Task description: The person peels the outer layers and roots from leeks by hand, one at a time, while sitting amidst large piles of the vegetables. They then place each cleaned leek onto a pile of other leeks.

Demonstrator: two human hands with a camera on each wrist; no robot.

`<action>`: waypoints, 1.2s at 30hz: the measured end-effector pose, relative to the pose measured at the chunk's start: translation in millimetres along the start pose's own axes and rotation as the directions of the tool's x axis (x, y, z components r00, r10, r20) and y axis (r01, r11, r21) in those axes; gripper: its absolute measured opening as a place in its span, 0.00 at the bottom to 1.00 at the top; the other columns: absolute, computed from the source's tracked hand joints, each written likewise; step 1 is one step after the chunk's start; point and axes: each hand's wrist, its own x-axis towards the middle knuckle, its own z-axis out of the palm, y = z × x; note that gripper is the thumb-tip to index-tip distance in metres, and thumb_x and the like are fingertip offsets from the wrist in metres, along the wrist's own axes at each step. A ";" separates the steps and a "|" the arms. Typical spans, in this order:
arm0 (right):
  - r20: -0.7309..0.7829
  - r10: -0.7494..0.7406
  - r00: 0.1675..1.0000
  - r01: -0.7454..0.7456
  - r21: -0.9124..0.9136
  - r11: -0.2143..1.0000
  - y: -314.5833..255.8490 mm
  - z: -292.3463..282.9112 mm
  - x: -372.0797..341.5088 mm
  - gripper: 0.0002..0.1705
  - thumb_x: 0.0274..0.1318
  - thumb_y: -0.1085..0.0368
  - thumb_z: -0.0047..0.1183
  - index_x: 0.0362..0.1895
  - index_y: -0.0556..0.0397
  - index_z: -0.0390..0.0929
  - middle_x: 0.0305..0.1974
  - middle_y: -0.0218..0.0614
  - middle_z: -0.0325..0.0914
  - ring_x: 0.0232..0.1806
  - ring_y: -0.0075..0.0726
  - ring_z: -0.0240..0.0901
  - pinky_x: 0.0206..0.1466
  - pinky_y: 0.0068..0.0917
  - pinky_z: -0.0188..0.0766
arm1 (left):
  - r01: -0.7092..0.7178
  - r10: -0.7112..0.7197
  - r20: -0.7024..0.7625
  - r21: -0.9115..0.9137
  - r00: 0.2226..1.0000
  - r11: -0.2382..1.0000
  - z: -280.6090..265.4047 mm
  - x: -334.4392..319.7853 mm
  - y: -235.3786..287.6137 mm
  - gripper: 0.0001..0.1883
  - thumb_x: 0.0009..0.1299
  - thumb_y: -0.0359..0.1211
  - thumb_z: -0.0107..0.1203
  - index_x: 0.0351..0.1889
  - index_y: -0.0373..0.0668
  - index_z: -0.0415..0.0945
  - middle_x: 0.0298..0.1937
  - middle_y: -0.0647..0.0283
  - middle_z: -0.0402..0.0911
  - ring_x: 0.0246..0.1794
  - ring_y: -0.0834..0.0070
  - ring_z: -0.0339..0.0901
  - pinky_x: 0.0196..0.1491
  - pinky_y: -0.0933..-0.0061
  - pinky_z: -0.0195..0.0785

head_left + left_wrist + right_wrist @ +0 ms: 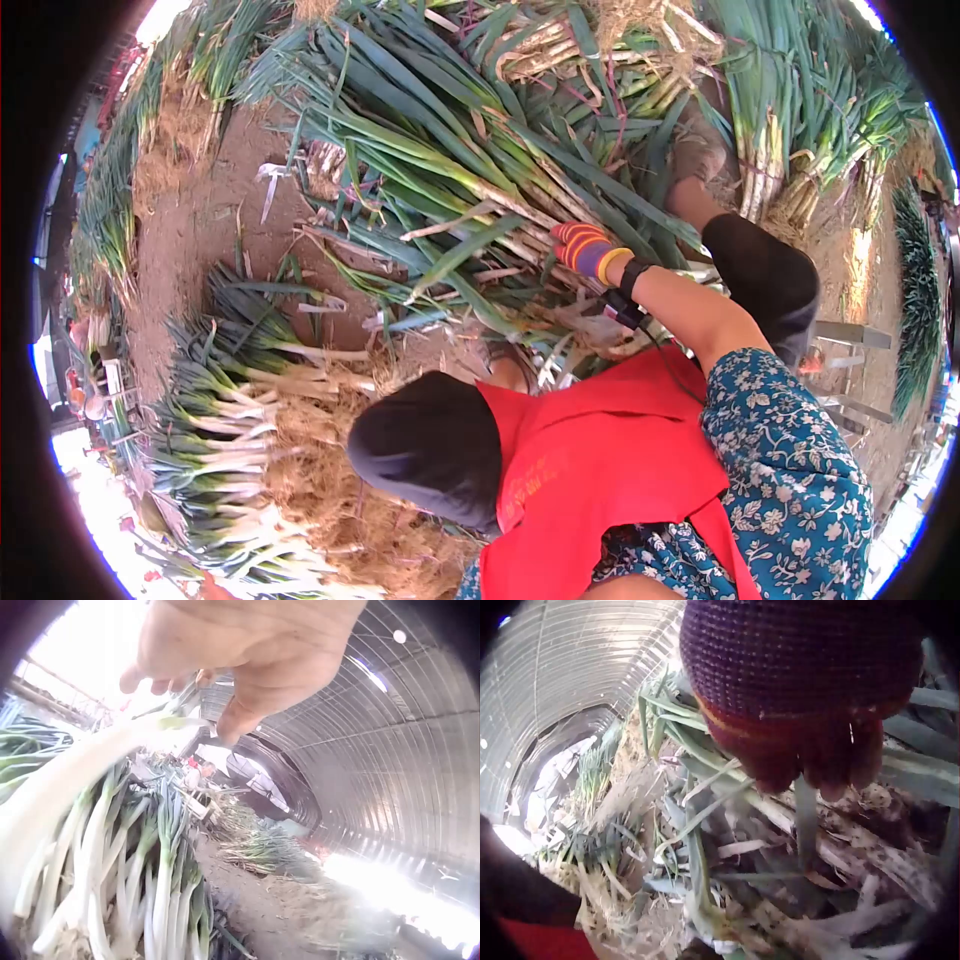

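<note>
My right hand [590,252], in a striped purple, orange and yellow glove, grips soil-flecked stalks in a long bundle of green onions [440,150] lying on the ground. In the right wrist view the gloved fingers [832,769] curl down over the stalks [885,859], and their far side is hidden. My left hand [255,652] is bare and shows in the left wrist view. Between its thumb and fingers it pinches a green onion [90,761], whose white stalk runs blurred toward the lower left. Below hang more green onions [161,877] with white stalks.
Cleaned green onions lie in a row [230,440] at left, roots [320,480] inward. More bundles [790,110] stand upper right and along the left side. My foot [695,150] is among the leaves. A metal stool [850,333] stands right. A ribbed arched roof [390,742] curves overhead.
</note>
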 end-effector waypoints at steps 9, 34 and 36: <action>0.041 0.351 0.935 -0.339 -0.178 0.924 -5.9 40.4 94.7 0.30 0.44 0.53 0.60 0.50 0.55 0.69 0.50 0.49 0.72 0.53 0.54 0.69 0.53 0.43 0.67 | -0.108 0.230 0.635 -0.225 0.737 0.968 385.5 -245.8 292.9 0.09 0.66 0.27 0.51 0.41 0.31 0.75 0.41 0.58 0.77 0.39 0.74 0.76 0.45 0.74 0.72; -0.274 -0.138 0.952 0.302 0.917 0.260 -150.4 -149.7 -73.7 0.24 0.45 0.61 0.63 0.46 0.60 0.74 0.35 0.32 0.79 0.36 0.21 0.70 0.41 0.25 0.70 | 0.422 0.482 0.801 -0.598 0.355 0.682 476.3 -418.1 409.8 0.16 0.61 0.29 0.59 0.46 0.34 0.74 0.39 0.59 0.80 0.32 0.69 0.79 0.30 0.67 0.76; -0.279 -0.139 0.950 0.312 0.866 0.391 -172.3 -167.4 -67.9 0.23 0.40 0.63 0.64 0.43 0.59 0.76 0.33 0.33 0.79 0.36 0.21 0.70 0.39 0.26 0.71 | 0.434 0.473 0.788 -0.613 0.394 0.661 465.8 -419.0 414.2 0.15 0.61 0.29 0.59 0.45 0.34 0.74 0.38 0.59 0.80 0.31 0.69 0.78 0.29 0.68 0.75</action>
